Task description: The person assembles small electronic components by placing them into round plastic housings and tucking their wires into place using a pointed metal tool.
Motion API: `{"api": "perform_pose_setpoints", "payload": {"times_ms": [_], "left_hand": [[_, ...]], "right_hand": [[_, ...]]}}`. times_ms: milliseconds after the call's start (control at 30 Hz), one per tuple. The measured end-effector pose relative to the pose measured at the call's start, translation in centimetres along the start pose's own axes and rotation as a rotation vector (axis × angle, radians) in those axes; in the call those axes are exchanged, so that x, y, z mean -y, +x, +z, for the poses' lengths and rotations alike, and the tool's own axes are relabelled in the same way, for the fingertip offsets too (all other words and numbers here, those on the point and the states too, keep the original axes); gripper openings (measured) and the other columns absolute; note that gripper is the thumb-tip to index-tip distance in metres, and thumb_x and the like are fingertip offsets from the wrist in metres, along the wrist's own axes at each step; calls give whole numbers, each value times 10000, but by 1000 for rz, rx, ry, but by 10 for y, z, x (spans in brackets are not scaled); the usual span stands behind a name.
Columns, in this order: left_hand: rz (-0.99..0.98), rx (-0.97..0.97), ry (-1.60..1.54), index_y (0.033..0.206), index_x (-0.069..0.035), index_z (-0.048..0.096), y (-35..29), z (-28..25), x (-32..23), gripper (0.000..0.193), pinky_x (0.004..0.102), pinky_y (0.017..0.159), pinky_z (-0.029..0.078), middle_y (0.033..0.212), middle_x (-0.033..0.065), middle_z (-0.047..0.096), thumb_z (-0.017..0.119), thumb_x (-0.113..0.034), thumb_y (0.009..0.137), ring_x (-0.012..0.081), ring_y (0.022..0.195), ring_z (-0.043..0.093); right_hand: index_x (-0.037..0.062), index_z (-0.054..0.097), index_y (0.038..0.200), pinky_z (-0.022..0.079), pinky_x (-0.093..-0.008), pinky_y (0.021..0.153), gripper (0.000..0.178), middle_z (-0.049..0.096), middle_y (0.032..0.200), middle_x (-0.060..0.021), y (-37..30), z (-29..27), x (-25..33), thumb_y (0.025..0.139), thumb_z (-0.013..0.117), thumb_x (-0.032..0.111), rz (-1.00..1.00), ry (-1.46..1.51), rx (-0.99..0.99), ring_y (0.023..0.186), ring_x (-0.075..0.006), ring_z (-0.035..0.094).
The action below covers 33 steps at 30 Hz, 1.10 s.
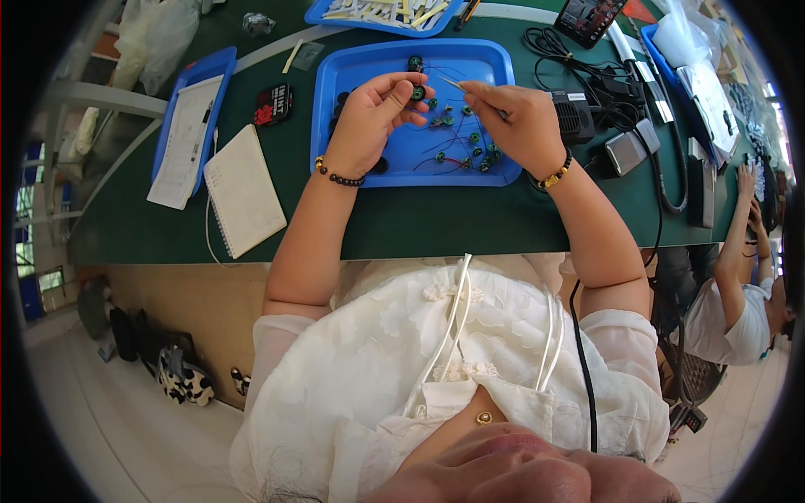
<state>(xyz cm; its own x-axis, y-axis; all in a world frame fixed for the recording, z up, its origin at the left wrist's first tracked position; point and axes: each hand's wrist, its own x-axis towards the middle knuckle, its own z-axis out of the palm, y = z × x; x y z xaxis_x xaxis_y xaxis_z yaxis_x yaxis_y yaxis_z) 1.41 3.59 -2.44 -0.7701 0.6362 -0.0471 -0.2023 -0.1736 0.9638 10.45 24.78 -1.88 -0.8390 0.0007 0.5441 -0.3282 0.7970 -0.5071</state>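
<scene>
Over a blue tray point(360, 63), my left hand point(369, 117) pinches a small round green-and-black electronic part point(418, 93) between thumb and fingers. My right hand point(521, 124) is closed on a thin pointed tool point(453, 84), which looks like tweezers. Its tip points left toward the part, and I cannot tell whether they touch. Several small green circuit boards point(476, 152) with fine red and dark wires lie in the tray. Black round pieces point(381, 165) sit along its left side, partly hidden by my left hand and wrist.
Left are a notebook point(243, 193), a flat tin point(273, 105) and a blue tray of papers point(189, 126). Behind is a tray of strips point(386, 23). Right are coiled black cables point(579, 64), a black device point(573, 117), a grey box point(633, 149) and a co-worker point(738, 310).
</scene>
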Motion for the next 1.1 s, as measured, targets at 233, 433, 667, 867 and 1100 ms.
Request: {"api": "perform_pose_setpoints", "payload": {"times_ms": [233,433,667,867,1100], "left_hand": [[-22,18,-64,1190,26,606,0,1,3,359,249,796,554,1047,95,684,567,-276,1002,119,841,654],[-37,24,-45,1192,29,612,0,2,5,367,249,778,553,1035,94,685,580,-279,995,116,834,647],[8,-11,149,1177,20,657,-3,6,5,366,237,723,534,988,95,691,603,-288,985,111,766,633],[63,-24,369,1126,12,692,-2,5,8,292,228,622,521,848,60,673,607,-231,988,100,650,615],[45,37,477,1106,-12,700,0,2,6,210,215,619,504,838,45,669,560,-122,995,85,621,592]], "right_hand": [[190,753,1027,467,-323,467,168,630,631,-26,-6,3,9,885,662,185,-122,-55,-1,534,-222,616],[182,748,1012,453,-340,447,154,611,609,-16,-7,4,10,887,658,188,-124,-152,23,514,-223,603],[174,740,1033,448,-349,447,174,599,603,-20,-8,2,10,895,637,201,-137,-204,58,520,-225,601],[162,747,1045,421,-338,439,184,595,596,-25,-6,-1,5,882,664,157,-193,-215,129,496,-217,581],[178,763,999,474,-355,495,177,645,643,-35,-2,-5,-1,868,645,180,-166,-161,255,579,-234,629]]}}
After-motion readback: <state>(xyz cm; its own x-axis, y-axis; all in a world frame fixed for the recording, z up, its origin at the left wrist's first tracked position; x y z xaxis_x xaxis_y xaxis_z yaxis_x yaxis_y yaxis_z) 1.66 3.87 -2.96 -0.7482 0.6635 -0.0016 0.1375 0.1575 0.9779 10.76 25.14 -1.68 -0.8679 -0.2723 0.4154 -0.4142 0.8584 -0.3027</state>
